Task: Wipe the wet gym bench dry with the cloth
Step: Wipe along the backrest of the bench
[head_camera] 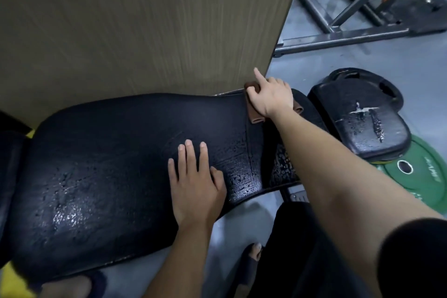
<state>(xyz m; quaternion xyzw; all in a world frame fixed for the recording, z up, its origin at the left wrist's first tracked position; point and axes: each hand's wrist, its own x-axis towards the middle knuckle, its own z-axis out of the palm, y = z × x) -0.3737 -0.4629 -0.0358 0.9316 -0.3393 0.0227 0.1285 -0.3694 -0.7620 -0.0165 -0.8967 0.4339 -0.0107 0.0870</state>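
Far L: the gym bench (101, 164), black padded, lies across the view. Its L part has shiny wet spots, and there are more drops nr the R end. Behind it stands a wood-grain panel (145, 19), just beside the far edge. Middle: the left hand (196, 189) rests flat on the bench, palm down, fingers straight & a bit spread, holding nothing. More to the R, at the far edge nr the panel corner, the right hand (271, 97) holds the brown cloth (257, 119) down on the bench. The index finger is straight, the other fingers bend over the cloth, and the thumb is on it. The cloth is folded and sits under the palm. R of the bench: a 2nd black pad (367, 123) w/ torn cover, partly over a green weight plate (420, 176). Top R: a metal frame (338, 41) on the grey floor (399, 60).
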